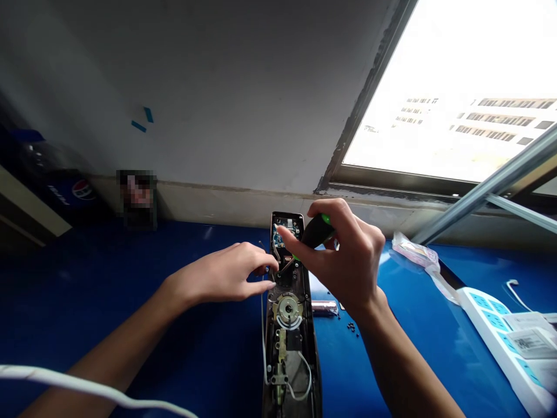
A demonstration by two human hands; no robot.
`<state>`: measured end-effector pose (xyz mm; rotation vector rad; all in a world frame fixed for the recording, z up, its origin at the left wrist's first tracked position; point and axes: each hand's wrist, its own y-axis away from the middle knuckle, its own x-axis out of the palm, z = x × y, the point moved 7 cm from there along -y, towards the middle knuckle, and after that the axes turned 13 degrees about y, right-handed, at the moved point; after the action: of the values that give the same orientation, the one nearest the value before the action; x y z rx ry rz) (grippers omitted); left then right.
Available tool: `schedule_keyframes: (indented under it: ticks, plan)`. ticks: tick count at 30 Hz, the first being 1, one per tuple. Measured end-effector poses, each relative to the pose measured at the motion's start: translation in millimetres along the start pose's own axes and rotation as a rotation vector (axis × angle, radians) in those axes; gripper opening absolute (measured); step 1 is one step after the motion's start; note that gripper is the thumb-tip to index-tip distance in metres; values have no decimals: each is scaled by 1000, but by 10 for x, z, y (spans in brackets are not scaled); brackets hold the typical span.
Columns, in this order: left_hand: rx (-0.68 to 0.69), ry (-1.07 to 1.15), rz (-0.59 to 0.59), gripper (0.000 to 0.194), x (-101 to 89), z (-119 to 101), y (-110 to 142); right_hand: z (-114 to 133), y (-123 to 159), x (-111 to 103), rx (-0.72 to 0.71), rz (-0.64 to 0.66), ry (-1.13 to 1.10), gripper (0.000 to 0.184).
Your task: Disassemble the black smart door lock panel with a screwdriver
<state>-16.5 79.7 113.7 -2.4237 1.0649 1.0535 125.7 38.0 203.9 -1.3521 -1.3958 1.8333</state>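
A long opened door-lock body (290, 325) lies lengthwise on the blue table (130, 302), its circuit board, round metal gear and white wires exposed. My right hand (343, 255) is closed round a black and green screwdriver (315, 232), whose tip points down into the upper part of the lock. My left hand (226, 273) rests against the lock's left edge, fingers curled and pinching at the spot where the tip meets it. What the left fingers pinch is too small to name.
Several small dark screws (353, 328) and a short metal cylinder (324, 307) lie right of the lock. A white power strip (505, 337) and a plastic bag (413, 249) sit at the right. A wall and window stand behind. A white cable (87, 389) crosses the bottom left.
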Motion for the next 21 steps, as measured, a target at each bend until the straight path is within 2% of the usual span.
schedule_keyframes:
  ticks: [3,8,11,15,17,21]
  plan:
    - [-93,21,-12,32,2,84,7,18,-4,-6,-43,8,3,24]
    - [-164,96,-61,40,47,228,-28,67,-20,15,-186,153,-134,19]
    - [-156,227,-34,41,110,269,-75,57,-24,31,-183,227,-221,19]
    - [-149,389,-25,48,123,245,-107,39,-28,9,-176,201,-217,17]
    - [-148,415,-28,47,109,221,-110,22,-25,10,-167,200,-233,19]
    - [-130,434,-21,43,93,185,-115,-17,-6,59,-156,288,-366,23]
